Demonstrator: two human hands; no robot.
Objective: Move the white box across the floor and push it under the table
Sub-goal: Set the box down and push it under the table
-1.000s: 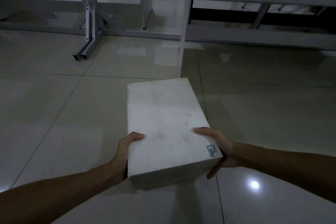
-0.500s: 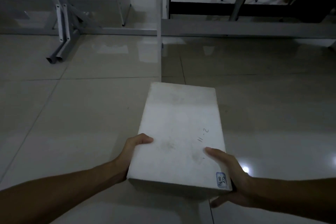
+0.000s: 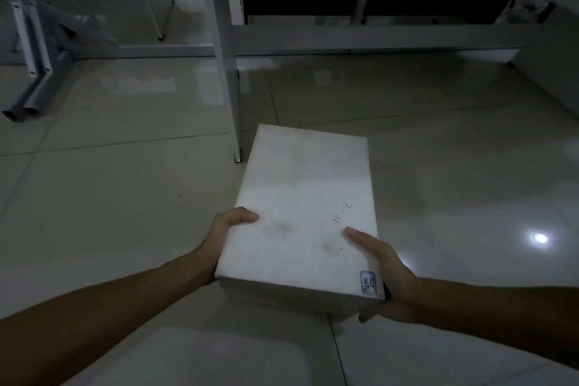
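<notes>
Now my left hand (image 3: pixel 226 233) and right hand (image 3: pixel 383 273) clasp the near end of the white box (image 3: pixel 300 207), thumbs on its smudged lid. It bears handwritten "11-2" and a small corner sticker (image 3: pixel 367 282), just beside the table leg (image 3: pixel 228 66).

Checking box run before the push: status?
Left hand and right hand: grip on white box sides, near end. Box short of the table. Table leg just left of box's far corner.
</notes>
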